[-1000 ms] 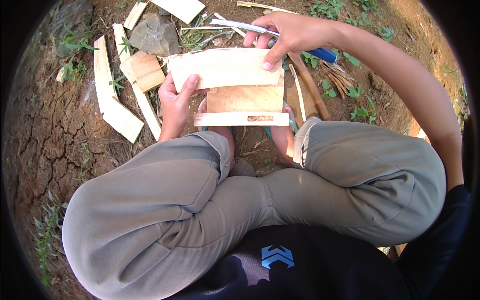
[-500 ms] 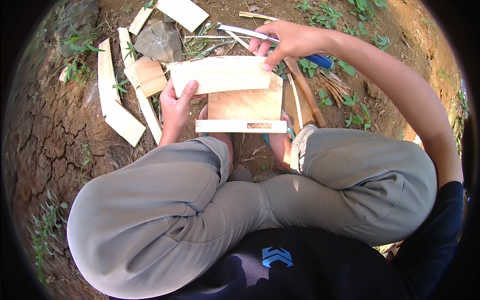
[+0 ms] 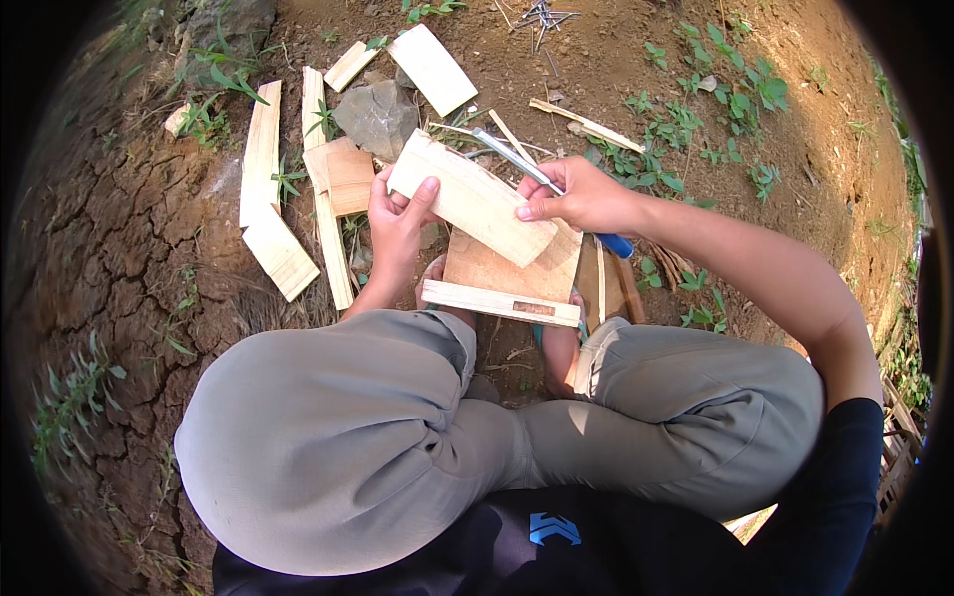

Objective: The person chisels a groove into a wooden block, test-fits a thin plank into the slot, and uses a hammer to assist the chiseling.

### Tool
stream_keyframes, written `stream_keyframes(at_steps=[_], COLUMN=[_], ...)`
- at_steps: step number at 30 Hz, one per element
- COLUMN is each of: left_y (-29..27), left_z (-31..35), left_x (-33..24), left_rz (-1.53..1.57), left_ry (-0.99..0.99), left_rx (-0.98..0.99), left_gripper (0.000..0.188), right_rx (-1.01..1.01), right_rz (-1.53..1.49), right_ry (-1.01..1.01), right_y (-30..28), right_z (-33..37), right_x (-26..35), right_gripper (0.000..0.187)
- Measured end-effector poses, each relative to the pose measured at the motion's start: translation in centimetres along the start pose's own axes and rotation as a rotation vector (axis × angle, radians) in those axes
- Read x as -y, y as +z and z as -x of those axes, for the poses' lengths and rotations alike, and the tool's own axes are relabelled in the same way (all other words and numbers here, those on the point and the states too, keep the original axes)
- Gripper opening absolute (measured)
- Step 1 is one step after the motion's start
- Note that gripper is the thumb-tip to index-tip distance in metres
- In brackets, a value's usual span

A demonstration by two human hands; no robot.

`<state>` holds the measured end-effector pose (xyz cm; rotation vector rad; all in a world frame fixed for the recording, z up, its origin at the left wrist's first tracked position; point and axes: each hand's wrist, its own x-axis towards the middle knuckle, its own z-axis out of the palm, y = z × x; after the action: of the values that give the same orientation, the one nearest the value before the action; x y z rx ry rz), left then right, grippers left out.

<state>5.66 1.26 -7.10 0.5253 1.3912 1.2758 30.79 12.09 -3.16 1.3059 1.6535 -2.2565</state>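
Observation:
My left hand [image 3: 399, 221] grips the left end of a pale, short wooden board [image 3: 467, 194], thumb on its face. The board slants down to the right, its lower part over a browner wooden panel [image 3: 507, 264] between my feet. Along the panel's near edge runs a pale wood strip [image 3: 477, 299] with a brown patch. Closed around a long tool [image 3: 532, 169] with a silvery shaft and blue handle, my right hand [image 3: 579, 194] also has its thumb against the board's right end. The tool's exact kind is unclear.
Offcuts [image 3: 263, 159] and a grey stone [image 3: 377, 119] lie to the left. Another board [image 3: 432, 70] is beyond the stone, with several nails [image 3: 542, 18] at the far edge. A brown wooden handle [image 3: 628, 288] lies by my right foot; green plants [image 3: 735, 89] grow at right.
The pale board has tilted, its right end dropping toward me. My right hand and the blue-handled tool have turned with it. The view has shifted, bringing the nails into sight.

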Motion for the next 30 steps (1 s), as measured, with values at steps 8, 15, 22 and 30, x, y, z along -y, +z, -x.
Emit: stream_keyframes(at_steps=[8,15,22,30], left_y=[1.4,-1.0,-7.1,-7.9], left_z=[-0.4,-2.5,-9.3,-12.5], left_x=[1.0,0.3,-3.4,-2.7], left_rz=[-0.094,-0.222,-0.458,-0.742], left_ry=[-0.198,-0.05,0.092,0.045], left_rx=[0.061,0.028,-0.047,-0.173], left_gripper=[0.067,0.077,0.078,0.079], right_rx=[-0.084,-0.106,-0.145,-0.142], right_rz=[-0.12,-0.11,0.008,0.029], right_ry=[0.196,0.208,0.188,0.227], right_y=[1.8,2.4,0.8,-0.7], right_z=[0.4,-0.7,-2.6,-4.0], right_x=[-1.1,-0.6,0.2,0.4], right_gripper=[0.033,0.03,0.033,0.034])
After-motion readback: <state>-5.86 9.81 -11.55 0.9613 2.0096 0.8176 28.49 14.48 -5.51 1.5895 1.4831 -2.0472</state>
